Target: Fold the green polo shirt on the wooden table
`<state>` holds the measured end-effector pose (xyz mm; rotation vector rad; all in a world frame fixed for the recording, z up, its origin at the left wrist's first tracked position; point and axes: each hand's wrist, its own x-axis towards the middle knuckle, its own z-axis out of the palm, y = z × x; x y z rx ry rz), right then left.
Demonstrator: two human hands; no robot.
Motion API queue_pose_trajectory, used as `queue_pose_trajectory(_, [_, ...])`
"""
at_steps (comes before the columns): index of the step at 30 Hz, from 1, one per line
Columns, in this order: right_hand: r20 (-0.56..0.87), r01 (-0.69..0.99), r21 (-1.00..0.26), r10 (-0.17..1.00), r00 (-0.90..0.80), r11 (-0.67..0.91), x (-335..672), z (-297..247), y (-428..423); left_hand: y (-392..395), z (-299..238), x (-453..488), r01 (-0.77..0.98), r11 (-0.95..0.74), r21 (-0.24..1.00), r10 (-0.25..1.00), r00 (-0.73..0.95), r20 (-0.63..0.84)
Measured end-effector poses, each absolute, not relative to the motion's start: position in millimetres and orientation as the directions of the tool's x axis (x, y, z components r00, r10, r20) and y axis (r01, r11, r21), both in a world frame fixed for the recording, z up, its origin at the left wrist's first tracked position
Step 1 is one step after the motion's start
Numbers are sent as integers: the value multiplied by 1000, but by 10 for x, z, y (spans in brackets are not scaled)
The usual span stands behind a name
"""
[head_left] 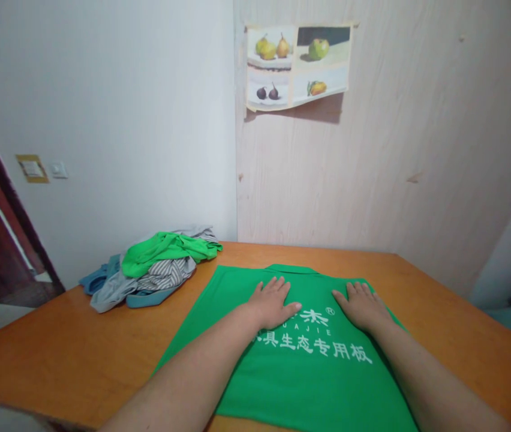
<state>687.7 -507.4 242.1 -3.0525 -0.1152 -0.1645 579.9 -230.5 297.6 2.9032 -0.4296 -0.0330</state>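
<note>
An orange wooden table (439, 312) fills the lower part of the room, pushed into the corner where a white wall meets a pale wood-grain panel; spread flat across its middle, back side up, lies a bright green shirt (291, 372) with white printed characters, its collar toward the far wall and its lower edge running toward the person; at the table's far left corner sits a loose pile of clothes (156, 270), a crumpled green garment on top, striped and grey pieces beneath, something blue at the left edge, well apart from the spread shirt; on the panel above hangs a poster of fruit (298, 65), pears, an apple and figs, its lower edge curling away from the wall; both of the person's forearms reach in from below; the left hand (273, 302) lies palm down on the shirt just below the collar, fingers stretched out and together, gripping nothing; the right hand (363, 305) lies flat in the same way beside it, near the shirt's right edge, fingers extended and holding nothing; on the white wall at the left is a small light switch (59, 170).
</note>
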Motion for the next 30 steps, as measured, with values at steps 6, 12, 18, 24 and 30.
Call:
queue_pose_trajectory(6, [105, 79, -73, 71, 992, -994, 6883, 2427, -5077, -2311, 2886, 5731, -269, -939, 212, -282, 959, -31])
queue_pose_trajectory(12, [108, 84, -69, 76, 991, -994, 6858, 2437, -5069, -2282, 2920, 5678, -246, -948, 201, -258, 965, -38])
queue_pose_trajectory(18, [140, 100, -71, 89, 986, -992, 6937, 2339, -5109, -2120, 2873, 5573, -178, -965, 193, -183, 983, -10])
queue_pose_trajectory(24, [168, 120, -83, 105, 980, -989, 6974, 2287, -5148, -1778, 2852, 5425, -40, -985, 170, -39, 999, 11])
queue_pose_trajectory(30, [174, 136, -78, 121, 977, -988, 6986, 2281, -5169, -1520, 2861, 5295, 9, -987, 160, 14, 999, 30])
